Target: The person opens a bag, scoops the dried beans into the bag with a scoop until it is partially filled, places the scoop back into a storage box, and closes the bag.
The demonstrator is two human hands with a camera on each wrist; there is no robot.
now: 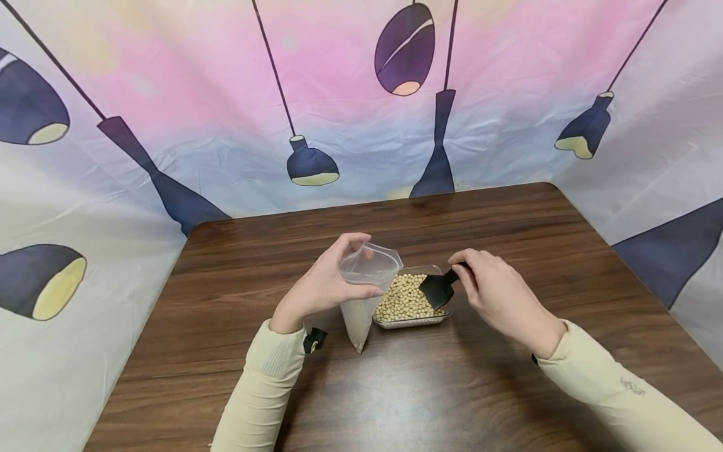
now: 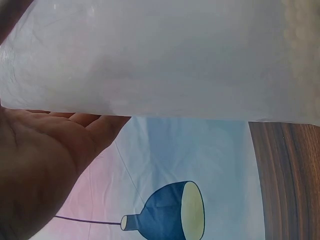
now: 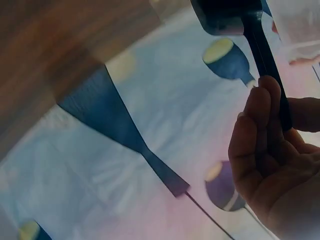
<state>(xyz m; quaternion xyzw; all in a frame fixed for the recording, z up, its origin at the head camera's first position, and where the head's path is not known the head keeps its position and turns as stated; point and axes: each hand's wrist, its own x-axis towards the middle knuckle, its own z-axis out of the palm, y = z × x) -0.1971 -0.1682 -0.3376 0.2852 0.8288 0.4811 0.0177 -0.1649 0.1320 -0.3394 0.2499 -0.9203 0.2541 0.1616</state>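
My left hand (image 1: 316,285) grips a clear plastic bag (image 1: 369,267) near its top, thumb and fingers spread round the wide-open mouth. The bag hangs down to a narrow lower corner, and pale beans show faintly at its far end in the left wrist view. Just right of the bag, a clear rectangular container (image 1: 409,323) holds many pale yellow round beans (image 1: 403,298). Above its right side, my right hand (image 1: 505,298) holds a black scoop (image 1: 437,290) by the handle, the scoop head tilted over the beans. The scoop's inside is hidden in the head view.
All this is on a dark brown wooden table (image 1: 565,276) with a rounded far corner at each side. Behind and beside it hangs a pastel cloth (image 1: 226,94) printed with dark lamps.
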